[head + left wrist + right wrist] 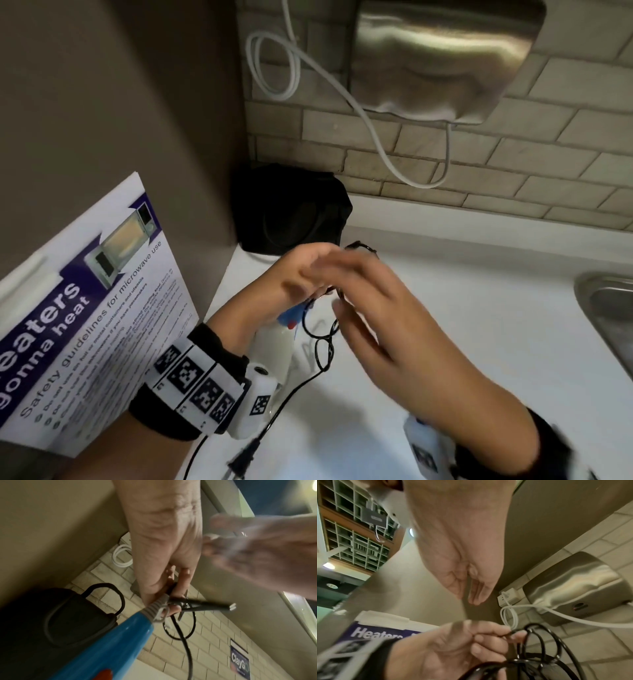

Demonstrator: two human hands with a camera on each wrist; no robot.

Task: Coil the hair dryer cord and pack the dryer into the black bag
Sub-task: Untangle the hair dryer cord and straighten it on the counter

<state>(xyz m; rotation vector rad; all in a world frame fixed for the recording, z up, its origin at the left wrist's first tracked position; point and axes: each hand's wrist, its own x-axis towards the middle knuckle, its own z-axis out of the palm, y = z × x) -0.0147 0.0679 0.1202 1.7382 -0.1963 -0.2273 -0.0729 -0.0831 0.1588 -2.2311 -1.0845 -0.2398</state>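
My left hand [308,274] holds the blue and white hair dryer [279,339] just above the white counter, and its fingers pinch several loops of the black cord [325,337] by the blue handle [111,642]. The rest of the cord trails down to the plug [239,462] near the counter's front edge. My right hand [359,298] is blurred, right beside the loops. In the right wrist view its fingers [471,588] are straight and hold nothing. The black bag [291,209] stands in the back corner, behind both hands.
A steel sink [606,308] is set into the counter at the right. A steel hand dryer [445,58] with a looped white cable [291,68] hangs on the tiled wall. A microwave safety poster [85,308] covers the left wall.
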